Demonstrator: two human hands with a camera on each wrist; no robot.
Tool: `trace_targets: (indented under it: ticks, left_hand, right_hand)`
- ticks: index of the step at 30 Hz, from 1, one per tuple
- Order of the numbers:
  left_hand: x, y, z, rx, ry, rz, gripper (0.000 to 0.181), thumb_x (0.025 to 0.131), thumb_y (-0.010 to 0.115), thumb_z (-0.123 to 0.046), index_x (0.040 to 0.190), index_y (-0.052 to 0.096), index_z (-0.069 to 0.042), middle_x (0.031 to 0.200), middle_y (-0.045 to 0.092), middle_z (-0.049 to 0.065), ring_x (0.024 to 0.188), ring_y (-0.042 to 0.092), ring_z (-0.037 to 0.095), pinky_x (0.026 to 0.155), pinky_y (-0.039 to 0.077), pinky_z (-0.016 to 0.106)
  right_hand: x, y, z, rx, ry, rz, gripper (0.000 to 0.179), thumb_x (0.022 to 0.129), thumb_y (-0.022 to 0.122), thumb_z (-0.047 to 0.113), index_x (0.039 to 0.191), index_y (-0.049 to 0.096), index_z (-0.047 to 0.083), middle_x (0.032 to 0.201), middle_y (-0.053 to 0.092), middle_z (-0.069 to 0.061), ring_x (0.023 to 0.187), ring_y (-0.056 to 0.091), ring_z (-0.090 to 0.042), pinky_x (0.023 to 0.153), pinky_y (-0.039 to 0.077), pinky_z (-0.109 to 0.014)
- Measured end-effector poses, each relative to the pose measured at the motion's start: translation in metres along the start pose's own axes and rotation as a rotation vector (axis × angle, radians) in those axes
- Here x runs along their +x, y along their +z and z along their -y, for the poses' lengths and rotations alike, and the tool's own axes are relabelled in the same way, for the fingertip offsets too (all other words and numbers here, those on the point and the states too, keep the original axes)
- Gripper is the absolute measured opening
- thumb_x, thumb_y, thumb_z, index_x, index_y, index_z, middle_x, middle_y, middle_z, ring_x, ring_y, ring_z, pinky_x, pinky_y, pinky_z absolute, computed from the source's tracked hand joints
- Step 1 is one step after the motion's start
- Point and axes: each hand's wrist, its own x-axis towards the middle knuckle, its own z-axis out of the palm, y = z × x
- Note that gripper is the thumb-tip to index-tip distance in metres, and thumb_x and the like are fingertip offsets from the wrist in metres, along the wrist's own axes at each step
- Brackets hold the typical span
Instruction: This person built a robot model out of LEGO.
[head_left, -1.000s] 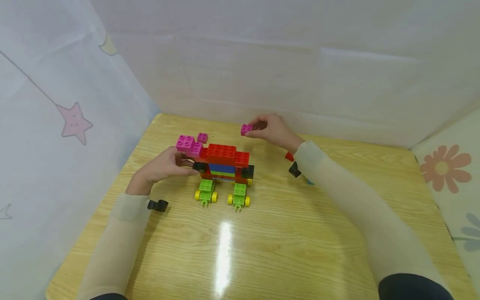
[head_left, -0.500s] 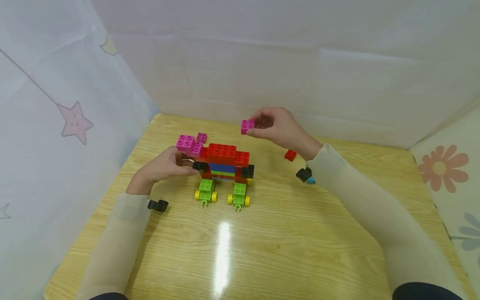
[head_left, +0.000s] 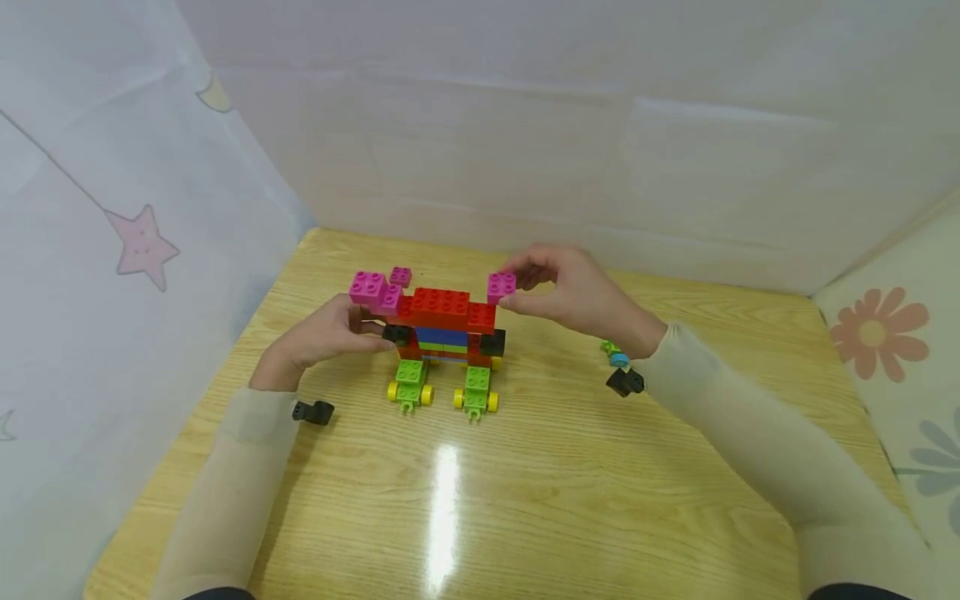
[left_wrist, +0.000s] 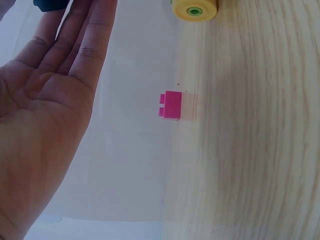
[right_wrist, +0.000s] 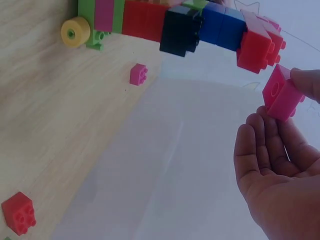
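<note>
A brick figure [head_left: 441,307] stands on two green wheeled bases, with blue, green and red layers, black side bricks and a pink stack at its top left. My left hand [head_left: 322,337] holds it at the left side, thumb by the black brick [head_left: 397,335]; the fingers are partly hidden behind it. In my right hand [head_left: 581,292] a pink two-by-two brick [head_left: 501,287] is pinched between thumb and fingers. The right wrist view shows this pink brick [right_wrist: 282,95] tilted, close to but apart from the red bricks [right_wrist: 255,47] at the figure's top right.
A loose pink brick [head_left: 401,276] lies on the wooden table [head_left: 525,500] behind the figure. Small green and blue pieces [head_left: 617,354] sit near the right wrist. The right wrist view also shows a loose red brick [right_wrist: 20,214]. White cloth [head_left: 487,150] hangs along the table's back edge.
My right hand has come down and slightly right with the pink brick, closer to the figure's top right end. It now covers the loose red brick in the head view. My left hand stays put.
</note>
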Motion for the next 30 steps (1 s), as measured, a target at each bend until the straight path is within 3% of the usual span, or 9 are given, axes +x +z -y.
trace_targets:
  ticks: [10,19,26,30]
  left_hand:
    - [0.0,-0.001,0.002,0.005,0.003,-0.005,0.068,0.096,0.083,0.003,0.159,0.056,0.0,0.145,0.072,-0.005,0.116,0.078,0.021,0.094,0.068,0.03]
    - [0.001,0.0,0.001,0.018,-0.006,-0.024,0.065,0.097,0.082,0.001,0.157,0.057,0.0,0.144,0.073,-0.005,0.115,0.078,0.019,0.094,0.066,0.027]
    - [0.004,0.006,-0.006,0.083,0.051,-0.133,0.05,0.099,0.083,-0.004,0.145,0.066,0.003,0.13,0.079,-0.007,0.12,0.077,0.01,0.101,0.062,0.022]
    - [0.005,0.009,-0.009,0.062,0.113,-0.188,0.043,0.099,0.08,0.001,0.141,0.07,-0.002,0.125,0.079,-0.009,0.12,0.076,0.007,0.101,0.062,0.02]
  right_hand:
    - [-0.009,0.012,-0.005,0.042,-0.012,0.018,0.033,0.098,0.088,0.025,0.129,0.078,0.019,0.121,0.079,0.0,0.109,0.074,-0.021,0.107,0.057,-0.051]
    - [-0.01,0.016,-0.005,0.036,-0.007,0.006,0.034,0.097,0.089,0.026,0.129,0.079,0.022,0.123,0.078,0.002,0.11,0.074,-0.019,0.108,0.056,-0.048]
    - [-0.011,0.018,-0.004,0.015,-0.026,0.003,0.033,0.097,0.09,0.025,0.129,0.08,0.022,0.123,0.079,0.005,0.11,0.074,-0.018,0.107,0.058,-0.045]
    - [-0.012,0.019,-0.003,0.001,-0.029,-0.005,0.033,0.097,0.089,0.026,0.129,0.08,0.022,0.124,0.078,0.004,0.111,0.074,-0.018,0.106,0.058,-0.045]
